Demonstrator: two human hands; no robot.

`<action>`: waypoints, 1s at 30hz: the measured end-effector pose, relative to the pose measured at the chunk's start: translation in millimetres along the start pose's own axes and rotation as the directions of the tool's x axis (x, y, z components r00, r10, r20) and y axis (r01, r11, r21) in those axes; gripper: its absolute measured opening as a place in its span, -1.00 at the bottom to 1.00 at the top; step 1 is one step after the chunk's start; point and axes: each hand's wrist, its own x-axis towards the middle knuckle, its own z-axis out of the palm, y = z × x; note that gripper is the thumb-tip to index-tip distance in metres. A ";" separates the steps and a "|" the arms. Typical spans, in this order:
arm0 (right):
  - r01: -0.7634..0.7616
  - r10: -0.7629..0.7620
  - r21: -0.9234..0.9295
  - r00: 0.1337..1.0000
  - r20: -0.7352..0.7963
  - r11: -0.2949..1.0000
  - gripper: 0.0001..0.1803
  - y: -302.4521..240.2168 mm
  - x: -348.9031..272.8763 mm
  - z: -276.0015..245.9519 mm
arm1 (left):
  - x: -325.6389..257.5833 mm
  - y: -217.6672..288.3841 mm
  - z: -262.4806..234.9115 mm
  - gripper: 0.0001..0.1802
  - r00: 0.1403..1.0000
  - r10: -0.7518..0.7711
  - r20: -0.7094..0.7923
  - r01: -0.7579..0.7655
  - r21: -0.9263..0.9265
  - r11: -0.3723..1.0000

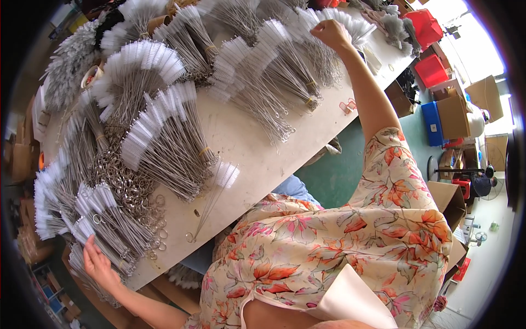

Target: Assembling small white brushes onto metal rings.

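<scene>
A long white table (257,159) is covered with bundles of thin wire brushes with white bristle tips. My right hand (330,33) reaches to the far end and is closed on the bristle end of one fanned brush bundle (350,24). My left hand (98,264) rests with fingers apart on a brush bundle (109,241) at the near left edge. A pile of loose metal rings (123,181) lies between the bundles. A small loose bunch of brushes (216,192) lies alone near my floral-clothed body.
Red crates (430,68), a blue crate (433,123) and cardboard boxes (455,112) stand on the green floor (334,175) to the right of the table. More boxes line the left side. A pink clip (347,106) lies at the table's right edge.
</scene>
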 end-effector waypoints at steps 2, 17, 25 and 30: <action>-0.004 0.001 0.037 0.998 0.069 0.999 -0.71 14.2 8.5 7.3 | 1.8 -4.3 12.8 -0.68 1.000 -0.010 0.028 0.011 -0.034 0.999; -0.250 -0.664 0.897 0.745 -0.061 -0.364 -0.85 -228.5 -199.4 -62.2 | -76.8 85.6 212.3 -0.78 0.756 0.476 0.449 -0.326 -0.373 0.869; 0.192 -0.641 0.974 0.764 -0.073 0.118 -0.66 -242.2 -241.0 -46.5 | -62.1 55.3 185.5 -0.79 0.486 0.862 0.142 -0.812 -0.292 0.506; -0.741 -0.688 0.561 0.623 0.372 -0.369 -0.72 -266.5 -281.4 -30.4 | -86.4 13.5 201.0 -0.71 0.372 0.927 0.051 -0.911 -0.174 0.375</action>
